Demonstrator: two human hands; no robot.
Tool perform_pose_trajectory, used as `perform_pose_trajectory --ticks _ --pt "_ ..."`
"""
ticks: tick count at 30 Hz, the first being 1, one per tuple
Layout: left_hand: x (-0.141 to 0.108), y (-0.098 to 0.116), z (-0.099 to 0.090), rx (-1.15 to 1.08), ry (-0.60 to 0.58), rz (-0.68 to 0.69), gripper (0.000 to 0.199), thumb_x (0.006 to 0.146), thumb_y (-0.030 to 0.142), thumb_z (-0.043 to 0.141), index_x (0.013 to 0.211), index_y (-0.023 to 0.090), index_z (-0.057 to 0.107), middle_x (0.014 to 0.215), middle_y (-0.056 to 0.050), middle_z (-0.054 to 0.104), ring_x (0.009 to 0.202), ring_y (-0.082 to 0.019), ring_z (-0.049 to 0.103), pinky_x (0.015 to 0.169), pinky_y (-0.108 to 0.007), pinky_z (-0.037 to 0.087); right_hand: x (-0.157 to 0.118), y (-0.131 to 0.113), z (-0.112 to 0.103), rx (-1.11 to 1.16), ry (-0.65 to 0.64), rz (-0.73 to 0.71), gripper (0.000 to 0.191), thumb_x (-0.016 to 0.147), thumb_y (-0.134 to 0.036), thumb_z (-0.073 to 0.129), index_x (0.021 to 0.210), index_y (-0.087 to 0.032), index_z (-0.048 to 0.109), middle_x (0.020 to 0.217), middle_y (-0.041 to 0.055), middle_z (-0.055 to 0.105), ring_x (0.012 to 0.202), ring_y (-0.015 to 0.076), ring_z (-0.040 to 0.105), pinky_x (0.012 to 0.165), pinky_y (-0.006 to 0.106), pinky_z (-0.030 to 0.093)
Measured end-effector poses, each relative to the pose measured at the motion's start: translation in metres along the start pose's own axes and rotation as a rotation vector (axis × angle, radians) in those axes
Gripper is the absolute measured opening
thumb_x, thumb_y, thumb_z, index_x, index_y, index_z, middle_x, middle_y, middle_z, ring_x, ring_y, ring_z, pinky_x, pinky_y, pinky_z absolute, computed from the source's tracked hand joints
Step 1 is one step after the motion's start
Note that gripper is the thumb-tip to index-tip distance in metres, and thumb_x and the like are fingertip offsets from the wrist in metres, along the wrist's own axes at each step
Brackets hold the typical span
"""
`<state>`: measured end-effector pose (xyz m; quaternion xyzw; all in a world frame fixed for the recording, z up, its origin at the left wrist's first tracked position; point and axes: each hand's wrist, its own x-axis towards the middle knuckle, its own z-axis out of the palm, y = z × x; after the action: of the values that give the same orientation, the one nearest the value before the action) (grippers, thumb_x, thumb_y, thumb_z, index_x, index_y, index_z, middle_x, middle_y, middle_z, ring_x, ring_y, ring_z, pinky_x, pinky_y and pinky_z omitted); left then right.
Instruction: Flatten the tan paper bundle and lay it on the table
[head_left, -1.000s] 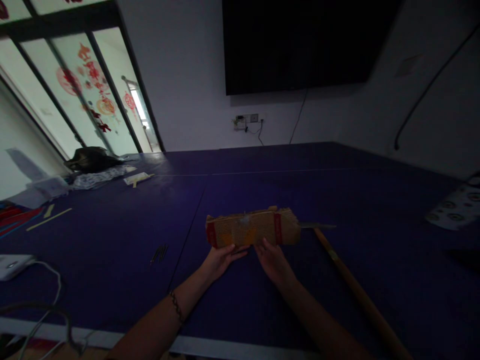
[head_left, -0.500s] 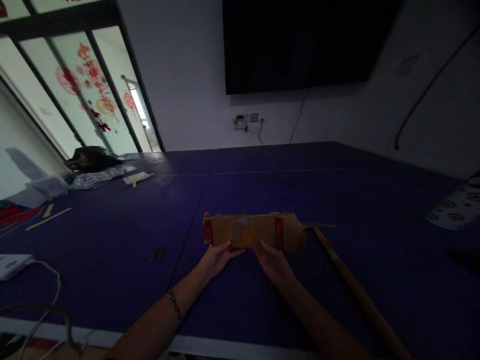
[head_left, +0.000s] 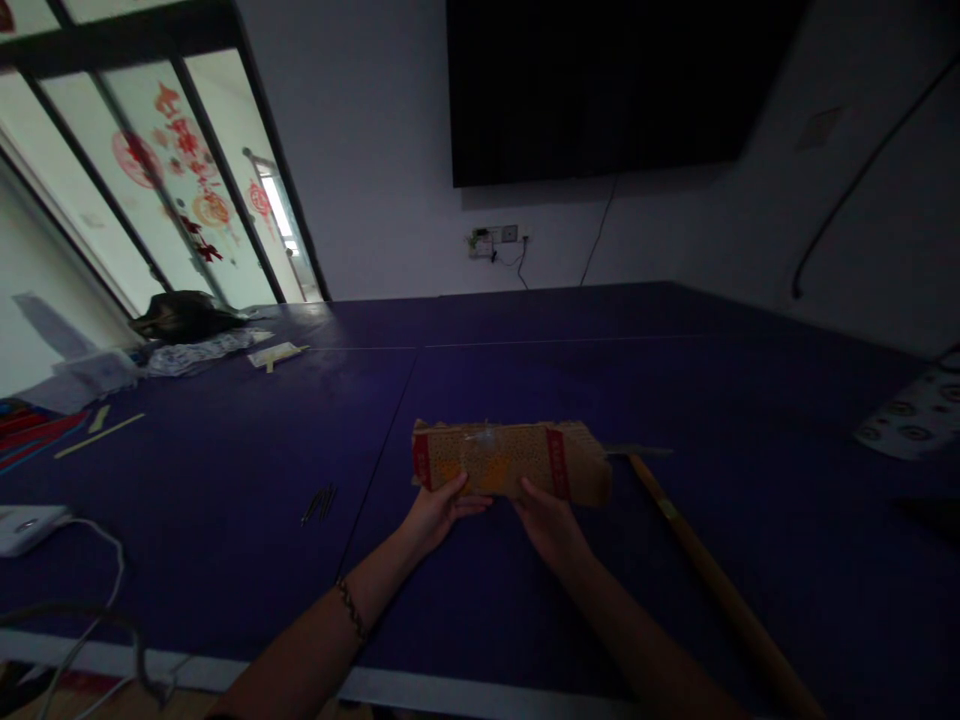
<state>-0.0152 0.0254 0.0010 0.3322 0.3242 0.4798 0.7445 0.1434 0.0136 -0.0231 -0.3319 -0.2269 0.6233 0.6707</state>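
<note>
One piece of corrugated cardboard [head_left: 517,460], two red printed bands, shiny patch near the upper edge: held before the wearer at the middle of the purple tabletop [head_left: 465,620]. Left hand [head_left: 435,512] and right hand [head_left: 549,515]: grip pinching its lower edge, thumbs in front, fingers partly hidden. Step in hand, I judge: steadying and presenting the piece; a next move would call for both hands shifting together. One wooden-handled tool [head_left: 709,560], to the right. Slim dark rods [head_left: 328,503], to the left.
</note>
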Motion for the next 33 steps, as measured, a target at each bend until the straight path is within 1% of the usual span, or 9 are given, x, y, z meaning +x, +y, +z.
perform_pose_trajectory --ticks 2,6,11,14,17,22,28,31,33 --pt "0.000 0.000 0.001 -0.019 0.028 0.015 0.048 0.072 0.021 0.061 0.115 0.013 0.041 0.087 -0.012 0.066 0.062 -0.020 0.065 0.062 -0.031 0.053 -0.002 0.000 0.000 0.023 0.058 0.019 0.026 0.045 -0.022 0.076 0.069 -0.021 0.065 0.078 -0.0015 0.067 0.079 0.0177 0.061 0.069 0.028 0.048" --pt "0.000 0.000 0.003 -0.050 0.062 0.020 0.046 0.072 0.017 0.060 0.114 0.013 0.042 0.088 -0.011 0.066 0.059 -0.018 0.065 0.063 -0.031 0.054 -0.006 -0.002 0.002 0.022 0.101 0.074 0.021 0.044 -0.021 0.077 0.060 -0.017 0.064 0.063 -0.0011 0.065 0.058 0.0136 0.060 0.053 0.023 0.045" --pt "0.000 0.001 0.005 -0.051 0.071 0.027 0.045 0.072 0.015 0.060 0.114 0.013 0.043 0.083 -0.009 0.066 0.057 -0.018 0.065 0.059 -0.029 0.054 -0.010 -0.008 0.010 0.033 0.125 0.112 0.026 0.043 -0.021 0.078 0.064 -0.016 0.064 0.062 -0.0019 0.065 0.051 0.0123 0.059 0.044 0.019 0.042" --pt "0.000 0.001 0.004 -0.053 0.069 0.025 0.045 0.072 0.016 0.060 0.114 0.014 0.043 0.083 -0.008 0.066 0.058 -0.017 0.065 0.060 -0.029 0.054 -0.012 -0.011 0.014 0.045 0.129 0.114 0.027 0.040 -0.021 0.079 0.062 -0.015 0.064 0.058 -0.0020 0.064 0.045 0.0127 0.058 0.038 0.018 0.039" --pt "0.000 0.000 0.004 -0.054 0.066 0.026 0.042 0.072 0.017 0.060 0.111 0.014 0.045 0.084 -0.008 0.066 0.058 -0.016 0.064 0.062 -0.029 0.054 -0.012 -0.010 0.014 0.068 0.133 0.094 0.028 0.036 -0.019 0.079 0.059 -0.014 0.064 0.058 -0.0025 0.064 0.044 0.0115 0.058 0.038 0.018 0.040" --pt "-0.001 0.001 0.003 -0.070 0.060 0.044 0.043 0.070 0.018 0.063 0.108 0.015 0.046 0.086 -0.008 0.065 0.060 -0.016 0.064 0.062 -0.030 0.054 -0.010 -0.008 0.012 0.097 0.145 0.051 0.024 0.037 -0.016 0.079 0.054 -0.014 0.062 0.054 -0.0036 0.062 0.044 0.0103 0.057 0.040 0.018 0.044" --pt "-0.002 0.006 0.006 -0.013 0.178 0.104 0.050 0.068 0.022 0.064 0.112 0.018 0.039 0.083 -0.007 0.065 0.057 -0.019 0.064 0.053 -0.029 0.054 -0.010 -0.008 0.012 0.100 0.158 0.031 0.023 0.041 -0.016 0.079 0.056 -0.014 0.061 0.053 -0.0030 0.062 0.044 0.0094 0.056 0.041 0.017 0.045" --pt "-0.001 0.007 0.006 0.001 0.210 0.102 0.049 0.069 0.023 0.062 0.112 0.018 0.038 0.086 -0.008 0.065 0.055 -0.019 0.064 0.052 -0.029 0.053 -0.012 -0.008 0.014 0.097 0.161 0.032 0.024 0.042 -0.017 0.079 0.056 -0.014 0.060 0.053 -0.0022 0.062 0.045 0.0105 0.057 0.040 0.017 0.045" --pt "0.000 0.006 0.006 0.002 0.218 0.100 0.049 0.069 0.024 0.062 0.111 0.017 0.039 0.086 -0.009 0.065 0.054 -0.018 0.064 0.051 -0.028 0.053 -0.013 -0.009 0.015 0.099 0.167 0.029 0.026 0.043 -0.019 0.079 0.060 -0.015 0.061 0.056 -0.0023 0.063 0.045 0.0107 0.057 0.039 0.017 0.045"
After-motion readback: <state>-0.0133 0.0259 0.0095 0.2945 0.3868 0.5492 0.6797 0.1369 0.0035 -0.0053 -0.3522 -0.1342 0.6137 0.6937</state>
